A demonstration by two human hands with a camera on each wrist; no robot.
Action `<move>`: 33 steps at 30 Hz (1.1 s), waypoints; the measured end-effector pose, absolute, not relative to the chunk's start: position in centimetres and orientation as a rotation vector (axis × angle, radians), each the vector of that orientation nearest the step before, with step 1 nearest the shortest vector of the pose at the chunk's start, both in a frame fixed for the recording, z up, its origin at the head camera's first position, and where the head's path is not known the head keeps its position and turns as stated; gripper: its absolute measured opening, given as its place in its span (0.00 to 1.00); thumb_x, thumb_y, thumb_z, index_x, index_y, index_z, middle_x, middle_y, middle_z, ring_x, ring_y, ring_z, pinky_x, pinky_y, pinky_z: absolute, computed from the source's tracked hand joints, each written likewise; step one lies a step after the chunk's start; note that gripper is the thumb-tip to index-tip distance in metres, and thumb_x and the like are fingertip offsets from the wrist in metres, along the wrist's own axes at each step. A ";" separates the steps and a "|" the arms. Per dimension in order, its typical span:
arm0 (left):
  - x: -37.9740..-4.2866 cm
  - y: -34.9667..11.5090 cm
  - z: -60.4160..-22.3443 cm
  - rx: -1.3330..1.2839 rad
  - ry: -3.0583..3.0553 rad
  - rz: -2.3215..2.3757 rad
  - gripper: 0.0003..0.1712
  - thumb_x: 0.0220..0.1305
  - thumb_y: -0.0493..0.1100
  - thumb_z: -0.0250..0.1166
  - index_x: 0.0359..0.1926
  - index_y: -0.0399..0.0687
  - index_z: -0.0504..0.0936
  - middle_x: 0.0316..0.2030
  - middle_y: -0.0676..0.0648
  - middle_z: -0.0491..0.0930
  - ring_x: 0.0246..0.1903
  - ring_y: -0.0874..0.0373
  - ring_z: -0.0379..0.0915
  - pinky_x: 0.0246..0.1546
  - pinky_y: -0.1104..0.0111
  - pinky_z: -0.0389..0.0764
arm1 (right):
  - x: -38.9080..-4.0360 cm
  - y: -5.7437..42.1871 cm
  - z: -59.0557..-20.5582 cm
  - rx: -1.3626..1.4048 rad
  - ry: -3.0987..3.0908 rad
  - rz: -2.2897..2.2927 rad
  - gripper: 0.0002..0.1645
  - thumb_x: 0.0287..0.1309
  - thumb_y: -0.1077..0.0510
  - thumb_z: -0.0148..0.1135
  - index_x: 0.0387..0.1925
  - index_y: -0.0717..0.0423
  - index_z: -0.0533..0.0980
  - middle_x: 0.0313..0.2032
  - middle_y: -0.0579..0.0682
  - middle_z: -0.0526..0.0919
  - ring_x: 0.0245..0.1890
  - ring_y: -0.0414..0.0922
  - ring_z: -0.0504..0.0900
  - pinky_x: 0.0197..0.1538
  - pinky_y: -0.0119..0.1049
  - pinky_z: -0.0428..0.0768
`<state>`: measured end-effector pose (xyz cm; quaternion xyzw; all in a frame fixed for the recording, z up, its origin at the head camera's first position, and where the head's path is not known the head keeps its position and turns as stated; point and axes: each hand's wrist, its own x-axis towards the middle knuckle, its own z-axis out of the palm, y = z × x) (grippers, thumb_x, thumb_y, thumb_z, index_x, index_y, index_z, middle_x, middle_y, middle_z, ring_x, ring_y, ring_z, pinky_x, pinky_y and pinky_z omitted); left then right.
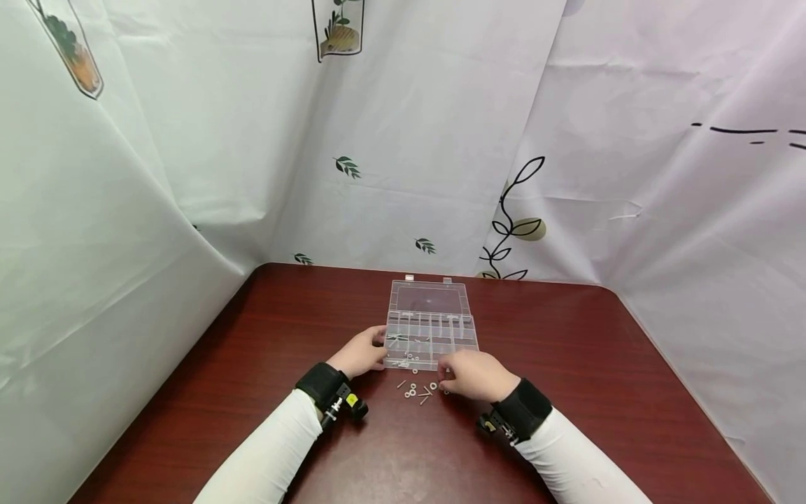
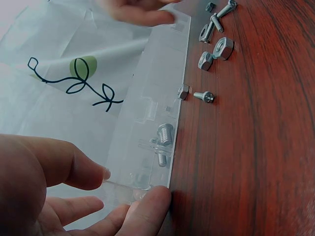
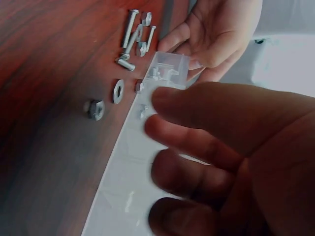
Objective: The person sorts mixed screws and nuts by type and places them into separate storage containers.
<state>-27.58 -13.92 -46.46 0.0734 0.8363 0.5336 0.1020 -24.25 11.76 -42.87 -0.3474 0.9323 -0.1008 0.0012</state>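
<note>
A clear plastic compartment box (image 1: pixel 431 341) lies with its lid (image 1: pixel 431 299) folded back. My left hand (image 1: pixel 360 352) grips its left front corner, fingers and thumb about the edge. My right hand (image 1: pixel 474 374) is over the front right edge, fingers loosely curved; in the right wrist view thumb and fingertips stand apart with nothing seen gripped. Screws (image 2: pixel 165 133) and small nuts lie inside the box. In front of it on the table are loose screws (image 3: pixel 130 28), hex nuts (image 2: pixel 224 48) and a flat washer (image 3: pixel 118 91). One hex nut (image 2: pixel 183 92) sits close to the front edge.
The reddish-brown wooden table (image 1: pixel 302 308) reaches back to a white printed curtain (image 1: pixel 403 140), which also hangs along both sides. Two latches (image 1: pixel 447 280) stick out from the far edge of the lid.
</note>
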 end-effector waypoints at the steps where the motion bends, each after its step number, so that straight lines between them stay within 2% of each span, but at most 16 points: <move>1: -27.6 -13.9 -46.5 0.217 2.472 1.574 0.35 0.64 0.31 0.56 0.72 0.33 0.60 0.57 0.32 0.72 0.42 0.49 0.80 0.36 0.60 0.86 | -24.2 11.9 -42.9 -1.092 2.911 -0.314 0.11 0.53 0.54 0.70 0.23 0.41 0.75 0.19 0.34 0.70 0.20 0.34 0.68 0.23 0.32 0.69; 7: -27.8 -13.9 -46.6 0.221 2.477 1.570 0.35 0.64 0.31 0.56 0.72 0.34 0.60 0.57 0.33 0.73 0.42 0.50 0.80 0.36 0.61 0.86 | -24.1 12.1 -43.4 -1.075 2.878 -0.257 0.15 0.50 0.54 0.71 0.20 0.40 0.71 0.18 0.34 0.68 0.20 0.34 0.67 0.24 0.32 0.68; 17: -27.8 -13.9 -46.3 0.229 2.482 1.571 0.35 0.63 0.30 0.56 0.72 0.33 0.60 0.55 0.34 0.73 0.41 0.51 0.80 0.35 0.61 0.86 | -24.2 12.0 -43.7 -1.102 2.888 -0.250 0.15 0.49 0.58 0.70 0.19 0.43 0.71 0.17 0.35 0.67 0.20 0.35 0.66 0.23 0.32 0.67; 33: -27.5 -13.8 -46.4 0.214 2.483 1.579 0.36 0.62 0.30 0.56 0.72 0.32 0.60 0.55 0.33 0.73 0.40 0.50 0.80 0.34 0.61 0.86 | -24.3 12.1 -44.0 -1.125 2.873 -0.262 0.15 0.46 0.58 0.68 0.16 0.40 0.70 0.16 0.34 0.67 0.19 0.35 0.65 0.23 0.32 0.67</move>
